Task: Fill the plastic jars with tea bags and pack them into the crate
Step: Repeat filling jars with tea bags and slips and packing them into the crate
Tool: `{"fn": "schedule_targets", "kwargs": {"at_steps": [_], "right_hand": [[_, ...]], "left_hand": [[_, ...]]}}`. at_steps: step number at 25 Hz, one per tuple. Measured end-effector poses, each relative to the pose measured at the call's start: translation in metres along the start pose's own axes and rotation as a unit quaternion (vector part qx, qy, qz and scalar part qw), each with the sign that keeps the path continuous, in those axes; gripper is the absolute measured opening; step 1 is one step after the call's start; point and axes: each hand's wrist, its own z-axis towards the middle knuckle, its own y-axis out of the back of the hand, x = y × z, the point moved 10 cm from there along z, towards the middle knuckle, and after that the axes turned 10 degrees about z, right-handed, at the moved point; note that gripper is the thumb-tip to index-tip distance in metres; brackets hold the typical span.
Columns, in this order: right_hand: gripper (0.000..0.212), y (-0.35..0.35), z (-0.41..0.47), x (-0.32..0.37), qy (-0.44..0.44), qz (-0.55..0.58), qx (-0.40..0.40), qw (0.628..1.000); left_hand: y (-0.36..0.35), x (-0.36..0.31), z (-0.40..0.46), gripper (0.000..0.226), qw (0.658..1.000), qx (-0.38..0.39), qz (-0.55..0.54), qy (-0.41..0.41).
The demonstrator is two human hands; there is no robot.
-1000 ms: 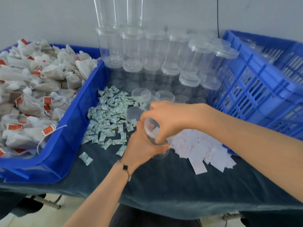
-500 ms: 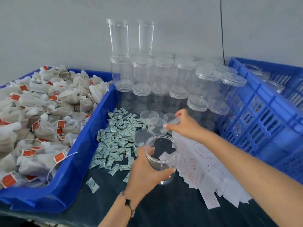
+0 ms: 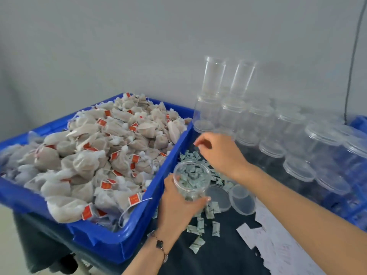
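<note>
My left hand (image 3: 176,207) grips an open clear plastic jar (image 3: 191,183) upright, just right of the blue bin (image 3: 139,221). The bin is heaped with white tea bags (image 3: 99,155) bearing red tags. No tea bag shows in the jar; the green sachets are seen through its clear wall. My right hand (image 3: 220,153) hovers above and behind the jar with its fingers loosely curled toward the bin, and nothing shows in it. Only a corner of the blue crate (image 3: 359,122) appears at the far right edge.
Small green sachets (image 3: 198,225) lie scattered on the dark cloth around the jar. Loose clear lids (image 3: 242,201) sit right of it. Several lidded empty jars (image 3: 268,132) are stacked along the wall. White paper slips (image 3: 278,249) lie under my right forearm. A black cable (image 3: 353,56) hangs at right.
The view has swung left toward the tea bag bin. My left hand has carried the open jar left to the bin's edge. My right hand left the lids and moved left above the jar.
</note>
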Motion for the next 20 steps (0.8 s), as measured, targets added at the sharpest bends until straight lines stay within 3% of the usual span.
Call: {"fn": "schedule_targets", "kwargs": {"at_steps": [5,8,10,13,16,20], "right_hand": [[0.024,-0.043,0.064,0.020,0.003,-0.099,0.042,0.994],[0.031,-0.072,0.096,0.000,-0.031,-0.078,0.067,0.994],[0.041,-0.102,0.112,-0.017,-0.046,-0.109,0.133,0.984],[0.037,-0.137,0.121,-0.049,-0.099,-0.179,0.215,0.955],[0.026,-0.132,0.119,-0.047,-0.128,-0.060,0.169,0.975],[0.027,-0.062,0.088,-0.016,-0.086,0.167,0.030,0.982]], "left_hand": [[-0.010,0.021,-0.001,0.102,0.999,0.029,0.030,0.015],[-0.016,0.025,0.005,0.104,0.998,0.037,0.039,0.014],[-0.018,0.028,0.010,0.104,0.998,0.047,0.049,0.013],[-0.020,0.028,0.012,0.093,0.996,0.067,0.059,-0.019],[-0.017,0.031,0.011,0.092,0.995,0.070,0.064,-0.039],[-0.016,0.031,0.012,0.092,0.994,0.065,0.078,-0.044]]}}
